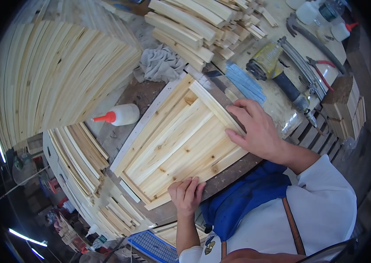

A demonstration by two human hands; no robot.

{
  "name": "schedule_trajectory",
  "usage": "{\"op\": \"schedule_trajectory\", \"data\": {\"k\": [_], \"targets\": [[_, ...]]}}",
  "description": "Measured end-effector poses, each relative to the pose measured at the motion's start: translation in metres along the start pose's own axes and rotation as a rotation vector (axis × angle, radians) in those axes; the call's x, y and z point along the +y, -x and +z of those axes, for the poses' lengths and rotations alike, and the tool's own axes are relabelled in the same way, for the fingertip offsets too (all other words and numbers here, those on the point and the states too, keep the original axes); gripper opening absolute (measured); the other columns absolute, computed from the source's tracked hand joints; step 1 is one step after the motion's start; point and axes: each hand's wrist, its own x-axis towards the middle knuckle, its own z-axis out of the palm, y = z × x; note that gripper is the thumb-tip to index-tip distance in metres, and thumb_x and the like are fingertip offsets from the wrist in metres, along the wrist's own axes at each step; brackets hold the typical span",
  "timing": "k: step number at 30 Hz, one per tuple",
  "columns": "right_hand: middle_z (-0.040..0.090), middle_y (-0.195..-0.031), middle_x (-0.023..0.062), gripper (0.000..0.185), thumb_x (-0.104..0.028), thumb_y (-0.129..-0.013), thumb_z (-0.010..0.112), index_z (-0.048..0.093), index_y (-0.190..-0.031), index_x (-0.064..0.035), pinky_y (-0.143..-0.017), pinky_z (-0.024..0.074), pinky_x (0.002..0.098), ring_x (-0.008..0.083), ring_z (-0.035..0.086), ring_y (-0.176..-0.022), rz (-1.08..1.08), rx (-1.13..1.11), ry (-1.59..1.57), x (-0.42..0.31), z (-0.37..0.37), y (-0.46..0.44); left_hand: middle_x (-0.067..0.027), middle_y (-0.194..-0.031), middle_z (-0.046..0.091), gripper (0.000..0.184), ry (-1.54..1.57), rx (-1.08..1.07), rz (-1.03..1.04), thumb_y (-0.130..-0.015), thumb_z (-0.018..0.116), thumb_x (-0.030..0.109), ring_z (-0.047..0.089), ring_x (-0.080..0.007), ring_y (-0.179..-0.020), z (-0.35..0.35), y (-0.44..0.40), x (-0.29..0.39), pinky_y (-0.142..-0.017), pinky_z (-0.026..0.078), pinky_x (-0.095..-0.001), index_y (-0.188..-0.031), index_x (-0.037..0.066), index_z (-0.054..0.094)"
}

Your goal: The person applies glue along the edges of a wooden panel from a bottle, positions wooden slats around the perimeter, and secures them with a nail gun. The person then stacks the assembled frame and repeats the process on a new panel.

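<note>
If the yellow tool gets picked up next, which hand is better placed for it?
Probably the right hand: it touches the wooden panel on the side towards the yellow tool. The left hand rests on the panel's edge nearest the body, clearly farther off.

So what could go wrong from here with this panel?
The bottle sits close beside the panel, so swinging the panel that way might knock it.
The nail gun lies near the right hand; a sweep of that arm could bump it.
The strips beyond the panel are piled unevenly, so a jolt may send some sliding.
</note>
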Motion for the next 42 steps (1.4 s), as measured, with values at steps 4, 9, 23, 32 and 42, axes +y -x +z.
{"op": "schedule_trajectory", "data": {"k": [4,9,23,32,42], "targets": [[0.06,-0.127,0.0169,0.056,-0.019,-0.085,0.083,0.061,-0.135,-0.0052,-0.098,0.054,0.0451,0.038,0.061,-0.117,0.007,0.018,-0.004,0.001,0.002,-0.002,-0.0041,-0.105,0.071,0.042,0.017,-0.004,-0.007,-0.075,0.096,0.022,0.065,-0.0244,-0.093,0.0,-0.001,0.001,-0.084,0.051,-0.04,-0.112,0.013,0.078],[0.061,-0.126,0.0161,0.05,-0.016,-0.086,0.082,0.064,-0.131,-0.0067,-0.095,0.0549,0.0449,0.0365,0.063,-0.113,-0.019,0.036,0.021,0.001,0.003,-0.003,-0.0044,-0.106,0.07,0.043,0.042,-0.014,0.001,-0.076,0.095,0.023,0.065,-0.0254,-0.092,0.001,-0.002,0.0,-0.083,0.051,-0.0412,-0.114,0.013,0.077],[0.066,-0.124,0.0149,0.038,0.003,-0.089,0.068,0.068,-0.126,-0.0045,-0.091,0.0563,0.0421,0.0356,0.067,-0.108,-0.181,0.168,0.171,0.004,-0.01,0.082,-0.0073,-0.106,0.069,0.036,0.097,0.015,0.052,-0.082,0.089,0.018,0.061,-0.0293,-0.098,0.007,-0.014,0.001,-0.088,0.049,-0.0423,-0.115,0.01,0.076],[0.065,-0.124,0.0161,0.053,0.006,-0.073,0.068,0.068,-0.125,-0.0017,-0.094,0.057,0.0434,0.0368,0.065,-0.111,-0.212,0.163,0.375,-0.017,-0.001,0.089,-0.0064,-0.108,0.067,0.031,0.142,0.087,0.054,-0.089,0.084,0.023,0.062,-0.0288,-0.098,0.013,-0.017,0.001,-0.089,0.048,-0.0442,-0.115,0.009,0.075],[0.064,-0.124,0.0169,0.052,0.002,-0.073,0.071,0.067,-0.125,0.0013,-0.096,0.056,0.0443,0.0375,0.064,-0.112,-0.169,0.111,0.439,-0.024,0.001,0.089,-0.0072,-0.107,0.067,0.032,0.106,0.045,0.077,-0.088,0.084,0.023,0.062,-0.0294,-0.099,0.016,-0.016,0.004,-0.088,0.048,-0.044,-0.115,0.009,0.076]]}}
